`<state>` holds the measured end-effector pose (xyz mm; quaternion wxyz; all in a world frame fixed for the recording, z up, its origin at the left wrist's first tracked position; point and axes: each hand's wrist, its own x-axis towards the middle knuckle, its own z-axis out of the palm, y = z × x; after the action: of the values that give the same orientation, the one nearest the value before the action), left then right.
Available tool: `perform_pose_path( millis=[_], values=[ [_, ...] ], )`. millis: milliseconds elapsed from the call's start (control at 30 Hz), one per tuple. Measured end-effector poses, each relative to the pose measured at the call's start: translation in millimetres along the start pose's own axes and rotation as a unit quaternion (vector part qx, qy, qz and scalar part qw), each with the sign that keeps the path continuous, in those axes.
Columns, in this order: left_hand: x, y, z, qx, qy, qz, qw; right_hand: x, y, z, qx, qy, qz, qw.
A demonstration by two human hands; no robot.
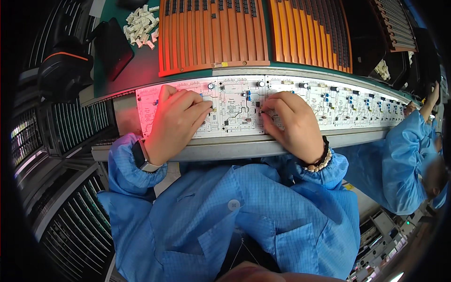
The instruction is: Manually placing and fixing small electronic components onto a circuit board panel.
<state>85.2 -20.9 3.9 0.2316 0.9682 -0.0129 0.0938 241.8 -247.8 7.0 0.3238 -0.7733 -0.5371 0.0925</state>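
Observation:
A row of white circuit boards (pixel 242 123) lies along a metal rail in front of me. My left hand (pixel 176 120) rests over the leftmost board, its thumb and forefinger pinched around a small dark electronic component (pixel 211 107) close to that board's right side. Over the seam between the middle board and the one to its right, my right hand (pixel 293 122) pinches another small dark electronic component (pixel 260 111). Whether either part touches its board is hard to see. Black round capacitors (pixel 260 84) and small blue parts (pixel 248 96) stand on the boards.
Behind the rail sit an orange slotted tray (pixel 213 42) and a second one (pixel 307 35), both with black parts in their channels. White connectors (pixel 140 27) are heaped at the back left. Board racks (pixel 77 221) stand left. A co-worker's blue sleeve (pixel 406 155) is at right.

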Motion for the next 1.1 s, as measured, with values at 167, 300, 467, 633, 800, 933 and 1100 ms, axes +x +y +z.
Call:
perform_pose_path(
  millis=[167, 300, 467, 633, 800, 933, 1100],
  values=[
    [6, 3, -3, 0.017, -0.009, 0.028, 0.999, 0, 2, 1, 0.006, -0.008, 0.008, 1.0],
    [12, 12, -3, 0.108, -0.027, 0.053, 0.992, 0, 2, 1, 0.001, -0.002, 0.006, 1.0],
    [21, 18, -10, 0.136, -0.076, 0.061, 0.986, -2, 3, 0, -0.001, 0.001, 0.007, 1.0],
    [22, 19, -10, 0.143, -0.096, 0.082, 0.982, -4, 4, -1, 0.013, -0.011, 0.008, 1.0],
    [19, 19, -9, 0.156, -0.121, 0.118, 0.973, -6, 5, -3, -0.002, 0.005, -0.004, 1.0],
    [5, 17, 1, 0.166, -0.079, 0.134, 0.974, -6, 7, -6, -0.002, 0.005, -0.005, 1.0],
    [-7, 5, -4, 0.064, -0.07, 0.075, 0.993, -6, 6, -6, -0.012, -0.011, -0.008, 1.0]
  ],
)
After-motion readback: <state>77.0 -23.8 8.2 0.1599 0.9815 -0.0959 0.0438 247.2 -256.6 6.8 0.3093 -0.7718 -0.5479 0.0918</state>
